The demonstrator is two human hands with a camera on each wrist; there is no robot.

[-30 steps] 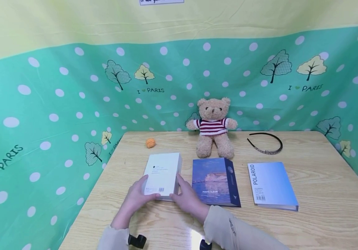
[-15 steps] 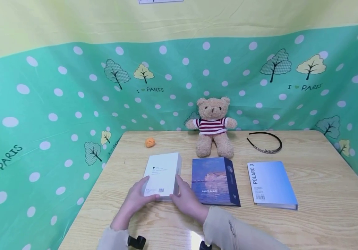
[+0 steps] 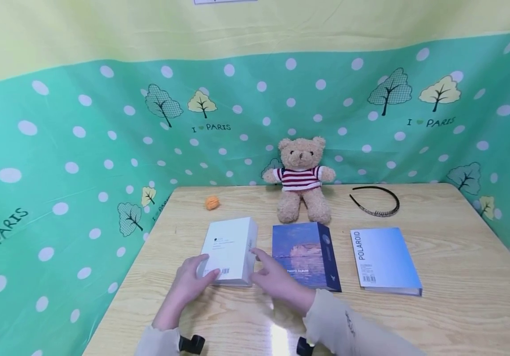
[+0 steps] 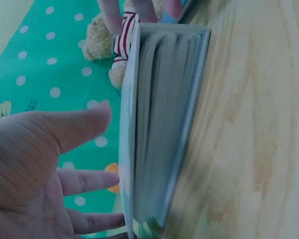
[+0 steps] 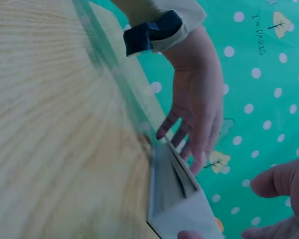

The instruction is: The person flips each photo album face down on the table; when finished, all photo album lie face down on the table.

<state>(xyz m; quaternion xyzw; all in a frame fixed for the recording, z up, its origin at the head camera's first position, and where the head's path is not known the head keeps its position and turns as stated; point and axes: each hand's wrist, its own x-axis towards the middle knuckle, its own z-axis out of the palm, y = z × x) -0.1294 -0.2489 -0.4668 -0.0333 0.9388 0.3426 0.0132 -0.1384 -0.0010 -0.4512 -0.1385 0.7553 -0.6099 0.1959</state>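
A thick white photo album (image 3: 227,247) lies on the wooden table, with a small barcode near its front edge. At its left edge is my left hand (image 3: 189,280), fingers loosely extended and thumb near the front corner. In the left wrist view that thumb (image 4: 84,124) stands apart from the cover, while fingertips reach its edge. My right hand (image 3: 279,281) is at the album's right side, its fingertips by the spine and nothing gripped. The right wrist view shows the right thumb (image 5: 276,180) spread away from the album. A dark blue photo album (image 3: 301,257) lies just beyond the right hand.
A pale blue Polaroid album (image 3: 386,259) lies farther right. Behind the albums, a teddy bear (image 3: 301,180) in a striped shirt sits against the green dotted cloth (image 3: 228,99). A black headband (image 3: 386,213) is at the back right, a small orange ball (image 3: 212,202) at the back left.
Both hands have loosened from the white album. The right hand has drawn back slightly to the right, and the left thumb has lifted from the cover. The head view has shifted slightly.
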